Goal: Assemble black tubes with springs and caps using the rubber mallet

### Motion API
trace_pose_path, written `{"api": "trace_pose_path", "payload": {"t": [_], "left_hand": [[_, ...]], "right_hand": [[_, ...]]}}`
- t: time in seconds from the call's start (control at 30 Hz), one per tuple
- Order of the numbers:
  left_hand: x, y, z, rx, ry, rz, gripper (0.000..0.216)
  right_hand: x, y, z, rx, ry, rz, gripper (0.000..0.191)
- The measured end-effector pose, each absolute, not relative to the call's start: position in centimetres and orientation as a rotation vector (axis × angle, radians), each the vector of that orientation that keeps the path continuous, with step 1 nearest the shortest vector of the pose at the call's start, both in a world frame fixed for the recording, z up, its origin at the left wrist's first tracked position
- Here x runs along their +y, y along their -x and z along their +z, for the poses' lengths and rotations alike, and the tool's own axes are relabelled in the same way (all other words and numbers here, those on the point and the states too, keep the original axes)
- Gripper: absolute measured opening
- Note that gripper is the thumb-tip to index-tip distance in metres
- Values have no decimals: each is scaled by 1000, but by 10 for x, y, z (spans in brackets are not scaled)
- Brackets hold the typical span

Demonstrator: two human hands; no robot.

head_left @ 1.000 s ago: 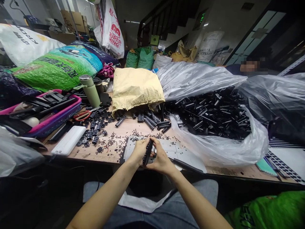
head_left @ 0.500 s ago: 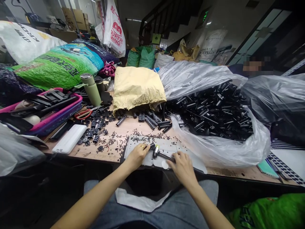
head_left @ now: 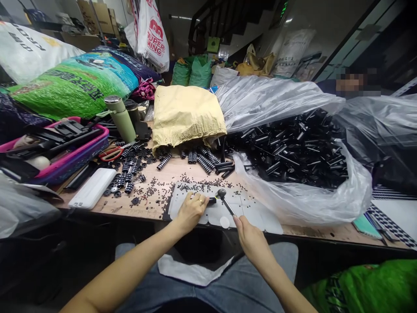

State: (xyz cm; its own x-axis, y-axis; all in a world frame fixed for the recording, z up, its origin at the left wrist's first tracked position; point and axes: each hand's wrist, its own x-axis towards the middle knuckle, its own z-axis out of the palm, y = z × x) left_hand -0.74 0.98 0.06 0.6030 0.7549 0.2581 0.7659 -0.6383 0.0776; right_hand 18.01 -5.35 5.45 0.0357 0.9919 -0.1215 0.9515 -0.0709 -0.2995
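My left hand point(head_left: 193, 210) is closed on a short black tube point(head_left: 212, 200), holding it low over the light grey mat point(head_left: 250, 213). In my right hand point(head_left: 249, 232) is a small hammer point(head_left: 228, 203), gripped by its handle. Its rounded head is raised just right of the tube's end; I cannot tell whether they touch. Small black rings point(head_left: 192, 186) lie scattered along the mat's far edge and over the wooden table. A pale round disc point(head_left: 224, 222) rests at the mat's front edge, near my right hand.
On the right, a clear plastic bag point(head_left: 312, 208) spills many black tubes point(head_left: 286, 152). A yellow sack point(head_left: 189, 115) stands behind ridged black rods point(head_left: 205, 164). To the left are a white power bank point(head_left: 93, 189), red scissors point(head_left: 112, 153), a green flask point(head_left: 120, 119) and a pink-rimmed basket point(head_left: 71, 156).
My right hand has turned the hammer, so its head now points away from me and sits farther right. The tube in my left hand now lies more level.
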Motion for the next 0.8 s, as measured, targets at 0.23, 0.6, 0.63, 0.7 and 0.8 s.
{"api": "trace_pose_path", "payload": {"t": [0.23,0.6,0.63,0.7,0.8], "left_hand": [[-7,-17,-11,-1317,2815,-417,63],[17,-5,18,-1578,3151,-605,23],[29,7,22,-1722,3082,-673,26],[64,37,30,-2237,2543,-791,32],[124,80,36,-2398,2097,-703,42]], "right_hand": [[-55,-137,71,-2114,1818,450,39],[-32,-171,62,-2173,2082,312,39],[-33,-180,59,-2186,2126,284,38],[-32,-196,52,-2222,2175,258,38],[-17,-205,44,-2243,2033,231,35]]}}
